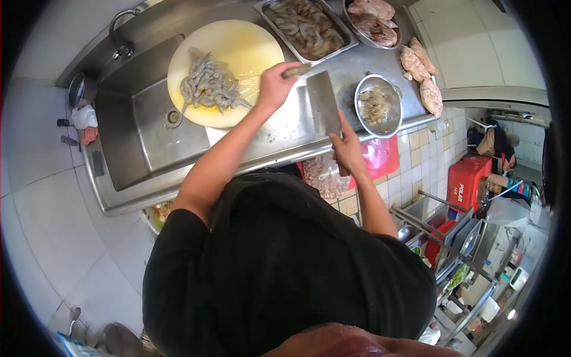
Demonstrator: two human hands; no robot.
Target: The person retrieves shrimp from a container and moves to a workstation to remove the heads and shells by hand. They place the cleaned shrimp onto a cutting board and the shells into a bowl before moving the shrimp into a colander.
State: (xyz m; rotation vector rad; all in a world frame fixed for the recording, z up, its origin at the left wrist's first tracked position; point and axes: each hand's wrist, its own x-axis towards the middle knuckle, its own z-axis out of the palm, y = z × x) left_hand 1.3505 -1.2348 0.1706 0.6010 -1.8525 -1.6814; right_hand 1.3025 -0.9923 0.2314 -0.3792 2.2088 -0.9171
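Head view: the left hand (277, 87) grasps 1 apparent shrimp (297, 71) over the tabletop (284, 132), just left of the cleaver (323, 106) gripped in the right hand (350, 149), their long axes roughly crosswise.

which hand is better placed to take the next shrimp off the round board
Probably the left hand: it is nearer the shrimp heap on the round board, though it seems to hold one shrimp already. The right hand is farther off, gripping a cleaver.
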